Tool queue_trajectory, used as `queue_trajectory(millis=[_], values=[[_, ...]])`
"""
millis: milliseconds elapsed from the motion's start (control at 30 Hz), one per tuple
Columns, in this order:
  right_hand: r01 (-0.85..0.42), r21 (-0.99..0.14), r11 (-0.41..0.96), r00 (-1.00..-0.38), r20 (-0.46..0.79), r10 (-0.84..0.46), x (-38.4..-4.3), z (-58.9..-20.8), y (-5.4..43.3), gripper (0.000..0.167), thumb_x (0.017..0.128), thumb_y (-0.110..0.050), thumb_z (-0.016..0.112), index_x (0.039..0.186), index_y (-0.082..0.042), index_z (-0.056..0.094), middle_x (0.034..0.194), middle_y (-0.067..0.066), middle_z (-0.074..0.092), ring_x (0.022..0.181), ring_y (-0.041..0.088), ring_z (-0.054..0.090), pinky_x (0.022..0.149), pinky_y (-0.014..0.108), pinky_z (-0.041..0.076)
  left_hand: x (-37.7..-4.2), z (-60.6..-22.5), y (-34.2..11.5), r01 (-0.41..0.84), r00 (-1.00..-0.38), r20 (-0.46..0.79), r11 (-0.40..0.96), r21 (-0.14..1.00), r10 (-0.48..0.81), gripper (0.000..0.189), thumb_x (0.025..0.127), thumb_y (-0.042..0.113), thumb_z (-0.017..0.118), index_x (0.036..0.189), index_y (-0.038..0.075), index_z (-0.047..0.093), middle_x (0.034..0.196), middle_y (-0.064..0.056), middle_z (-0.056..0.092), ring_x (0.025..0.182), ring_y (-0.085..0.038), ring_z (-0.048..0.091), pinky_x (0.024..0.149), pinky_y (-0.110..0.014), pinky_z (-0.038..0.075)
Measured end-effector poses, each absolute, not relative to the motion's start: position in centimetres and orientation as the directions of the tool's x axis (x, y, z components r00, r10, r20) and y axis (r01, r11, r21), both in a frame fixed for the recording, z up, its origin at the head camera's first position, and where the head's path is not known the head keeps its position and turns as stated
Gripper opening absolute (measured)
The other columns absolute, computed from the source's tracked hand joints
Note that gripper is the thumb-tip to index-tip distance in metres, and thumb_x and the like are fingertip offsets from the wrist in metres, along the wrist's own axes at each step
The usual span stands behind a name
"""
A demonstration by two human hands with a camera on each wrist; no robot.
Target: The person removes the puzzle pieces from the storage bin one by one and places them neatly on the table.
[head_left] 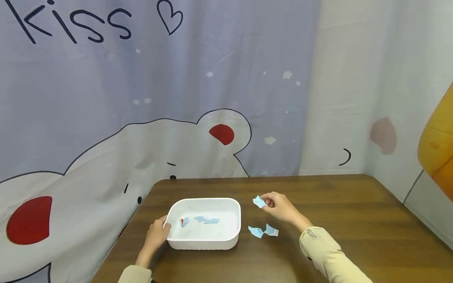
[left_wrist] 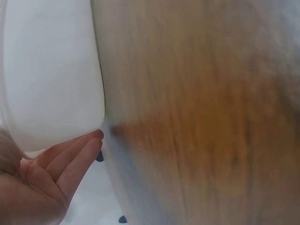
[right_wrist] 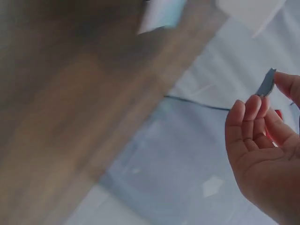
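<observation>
My left hand (head_left: 157, 234) holds the left end of a white plastic tub (head_left: 203, 244). Its thumb is over the rim, and in the left wrist view the fingers (left_wrist: 77, 161) lie along the outer wall. Inside the tub are several light-blue torn paper scraps (head_left: 211, 221), one with a red mark (head_left: 184, 222). To the right of the tub, my right hand (head_left: 281, 206) pinches another torn paper scrap (head_left: 259, 201) between thumb and fingertips, raised over the table. The right wrist view shows this scrap (right_wrist: 266, 83) nearly edge-on.
Two more light-blue scraps, one on the left (head_left: 256, 232) and one on the right (head_left: 271, 230), lie on the brown wooden table (head_left: 336, 220) below my right hand. A printed curtain (head_left: 269, 98) hangs behind the table's back edge and along its sides.
</observation>
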State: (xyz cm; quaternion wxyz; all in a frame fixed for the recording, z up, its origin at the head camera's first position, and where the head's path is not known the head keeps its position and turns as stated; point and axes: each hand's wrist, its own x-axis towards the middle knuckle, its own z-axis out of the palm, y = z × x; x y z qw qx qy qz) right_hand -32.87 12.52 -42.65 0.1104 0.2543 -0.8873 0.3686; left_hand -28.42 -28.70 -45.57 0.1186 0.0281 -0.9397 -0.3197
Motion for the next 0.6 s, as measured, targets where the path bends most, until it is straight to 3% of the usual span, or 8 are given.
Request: queue_trajectory(millis=[333,600], values=[[-0.418,-0.544,0.728,-0.906,0.192,-0.377,-30.4,-45.4,17.1,0.024,0.076,-0.002,0.067,0.099,0.004,0.069,0.074,-0.001,0.051,0.067,0.007,0.042,0.061,0.022,0.035,-28.3,-45.5,-28.9,0.026,-0.968,0.215,0.795,0.606,-0.132,0.041,0.088,0.007,0.048,0.123,-0.011,0.058,0.111,-0.033,0.065,0.089,-0.041,0.066,0.075,-0.057,0.049],[-0.394,-0.519,0.758,-0.916,0.158,-0.369,-29.7,-46.5,18.2,0.022,0.074,-0.001,0.066,0.095,0.0,0.069,0.069,-0.004,0.047,0.059,0.004,0.036,0.056,0.021,0.03,-28.2,-45.5,-28.8,0.036,-0.965,0.229,0.795,0.605,-0.131,0.04,0.088,0.006,0.048,0.122,-0.01,0.06,0.111,-0.032,0.066,0.09,-0.042,0.066,0.075,-0.057,0.049]])
